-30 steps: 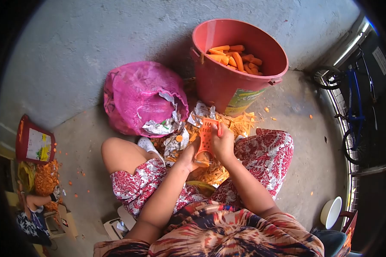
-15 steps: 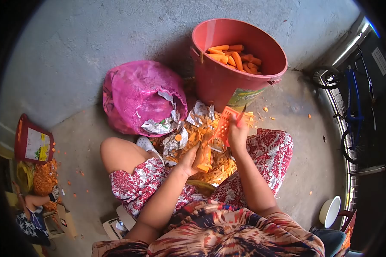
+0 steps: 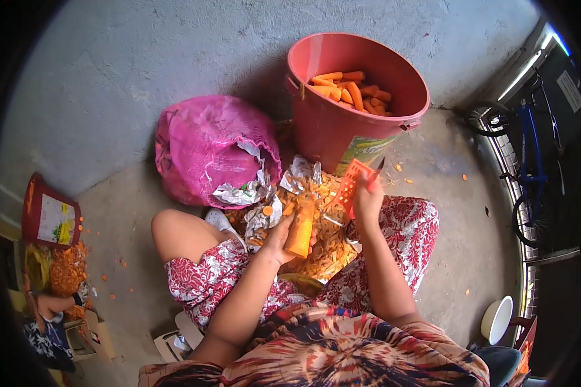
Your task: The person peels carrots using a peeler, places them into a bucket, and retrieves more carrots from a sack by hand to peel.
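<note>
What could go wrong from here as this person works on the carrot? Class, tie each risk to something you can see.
1. The right hand holds both an orange peeler and what looks like a small knife; its exposed tip might nick someone during a stroke.
2. The bare left hand grips the carrot, so a slipping peeler could catch its fingers.
3. The carrot might slip and drop onto the peelings below.

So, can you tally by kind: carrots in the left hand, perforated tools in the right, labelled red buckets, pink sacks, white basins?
Carrot in left hand: 1
Perforated tool in right hand: 1
Labelled red buckets: 2 (large bucket, small bucket)
Pink sack: 1
White basin: 1
Total: 6
</note>
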`<state>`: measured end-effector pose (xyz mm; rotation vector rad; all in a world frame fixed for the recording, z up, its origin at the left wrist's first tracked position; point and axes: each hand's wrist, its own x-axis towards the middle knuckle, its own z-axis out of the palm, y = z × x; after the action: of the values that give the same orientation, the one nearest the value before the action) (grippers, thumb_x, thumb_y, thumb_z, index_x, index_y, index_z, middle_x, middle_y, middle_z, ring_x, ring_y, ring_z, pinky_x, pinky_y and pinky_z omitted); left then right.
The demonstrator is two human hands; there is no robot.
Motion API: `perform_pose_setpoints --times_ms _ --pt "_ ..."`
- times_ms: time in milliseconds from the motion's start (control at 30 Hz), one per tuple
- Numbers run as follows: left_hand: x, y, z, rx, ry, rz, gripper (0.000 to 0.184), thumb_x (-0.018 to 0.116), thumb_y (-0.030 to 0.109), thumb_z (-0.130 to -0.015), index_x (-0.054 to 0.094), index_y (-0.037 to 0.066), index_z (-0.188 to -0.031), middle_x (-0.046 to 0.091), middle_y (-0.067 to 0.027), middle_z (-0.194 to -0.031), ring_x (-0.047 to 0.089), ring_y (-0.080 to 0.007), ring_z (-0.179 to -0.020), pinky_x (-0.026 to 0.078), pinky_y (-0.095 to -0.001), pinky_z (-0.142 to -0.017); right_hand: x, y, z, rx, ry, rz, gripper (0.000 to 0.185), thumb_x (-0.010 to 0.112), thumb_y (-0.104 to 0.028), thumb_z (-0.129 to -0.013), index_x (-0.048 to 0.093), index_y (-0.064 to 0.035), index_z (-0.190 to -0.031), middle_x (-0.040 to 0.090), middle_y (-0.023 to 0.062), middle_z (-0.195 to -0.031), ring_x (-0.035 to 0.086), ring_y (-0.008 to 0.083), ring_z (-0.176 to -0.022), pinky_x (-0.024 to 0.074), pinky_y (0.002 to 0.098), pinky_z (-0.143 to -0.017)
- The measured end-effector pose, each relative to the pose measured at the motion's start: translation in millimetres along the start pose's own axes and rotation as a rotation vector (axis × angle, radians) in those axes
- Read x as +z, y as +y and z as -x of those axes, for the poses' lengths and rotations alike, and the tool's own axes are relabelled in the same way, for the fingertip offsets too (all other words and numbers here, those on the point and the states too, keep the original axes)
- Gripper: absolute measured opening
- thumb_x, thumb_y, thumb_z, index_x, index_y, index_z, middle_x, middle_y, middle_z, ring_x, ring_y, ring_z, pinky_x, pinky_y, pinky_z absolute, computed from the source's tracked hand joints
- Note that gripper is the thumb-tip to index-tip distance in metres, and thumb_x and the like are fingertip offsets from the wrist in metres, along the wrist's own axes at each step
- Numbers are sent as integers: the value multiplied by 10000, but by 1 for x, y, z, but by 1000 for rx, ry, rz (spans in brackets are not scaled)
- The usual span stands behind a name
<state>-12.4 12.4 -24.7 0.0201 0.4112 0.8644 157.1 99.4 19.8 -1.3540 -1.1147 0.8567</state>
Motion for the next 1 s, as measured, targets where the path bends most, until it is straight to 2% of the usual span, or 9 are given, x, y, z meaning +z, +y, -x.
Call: perform_pose_setpoints --times_ms 33,167,267,400,500,833,933,967,1000 --pt "1 -1 0 -12 -8 8 381 377 415 -839 497 76 -963 544 -101 -789 537 -239 -660 461 -357 -531 2 -17 9 161 -79 -20 148 437 -141 -861 517 -33 -800 456 -24 -594 387 53 -524 340 217 -473" --pt "3 -8 -1 35 125 -54 383 402 404 -831 498 74 -1000 565 -95 -849 554 -232 -703 465 -374 -572 17 -16 30 149 -202 -150 110 447 -105 -855 519 -37 -807 434 -61 -597 349 31 -513 316 202 -453" --pt "16 -13 -1 145 160 -68 365 466 376 -812 505 78 -1019 583 -67 -901 574 -213 -742 470 -393 -617 27 -4 39 -81 -206 9 109 467 -116 -841 519 -25 -811 434 -22 -541 359 57 -486 329 226 -444" --pt "0 -7 1 44 -176 -27 338 450 326 -844 499 58 -1044 571 -38 -948 554 -156 -824 451 -308 -722 28 -17 46 21 -261 -38 121 469 -121 -838 518 -17 -801 447 -2 -541 374 57 -508 338 239 -453" --pt "11 -12 -7 208 74 -84 335 448 323 -846 494 60 -1048 569 -36 -942 555 -151 -813 459 -300 -697 29 -17 51 85 -320 -85 127 467 -119 -839 512 -8 -797 449 0 -546 378 61 -516 348 241 -462" --pt "3 -12 -4 56 22 -102 344 406 351 -861 480 77 -1054 571 -58 -885 564 -154 -753 472 -303 -637 31 1 50 -131 -306 163 96 495 -83 -812 485 -8 -752 483 81 -558 434 162 -498 392 297 -489" --pt "-9 -11 2 -104 -64 -182 361 369 386 -864 474 85 -1032 563 -85 -826 562 -178 -697 472 -318 -585 22 23 6 -292 43 193 110 495 -110 -816 486 -22 -750 508 140 -594 497 251 -521 395 339 -493" --pt "-4 -14 6 -111 -57 -191 379 349 408 -863 470 83 -1016 554 -98 -802 557 -194 -675 469 -325 -569 12 26 -17 -182 98 215 138 478 -136 -829 495 -18 -759 522 149 -613 503 245 -522 401 343 -493" --pt "3 -17 9 -119 -49 -201 399 330 429 -862 465 80 -999 545 -111 -778 552 -211 -652 466 -333 -552 6 17 -30 -265 302 379 157 461 -143 -839 496 -15 -755 515 125 -605 468 219 -510 397 329 -495"
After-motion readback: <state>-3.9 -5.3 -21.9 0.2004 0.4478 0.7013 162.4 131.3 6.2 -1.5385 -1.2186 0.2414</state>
